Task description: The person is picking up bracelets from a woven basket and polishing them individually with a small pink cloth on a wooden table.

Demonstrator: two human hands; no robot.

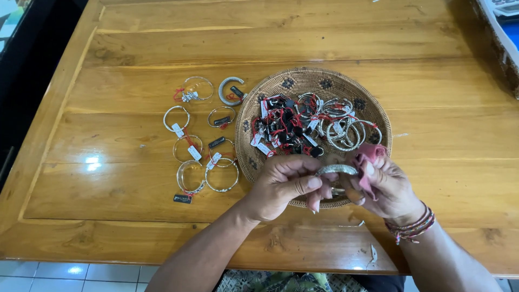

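My left hand (284, 186) grips a silver bangle (336, 170) by its left side, just over the near rim of a round woven basket (303, 81). On the bangle's right side, my right hand (386, 186) presses a pink cloth (371, 154) against it. Beaded bracelets circle my right wrist. The basket holds a heap of silver bangles (340, 124) with red strings and black and white tags.
Several tagged silver bangles (200, 146) lie in rows on the wooden table (135, 48), left of the basket. A loose black tag (183, 199) lies by the nearest one. White floor tiles show below the table's near edge. A grey object sits at the far right corner.
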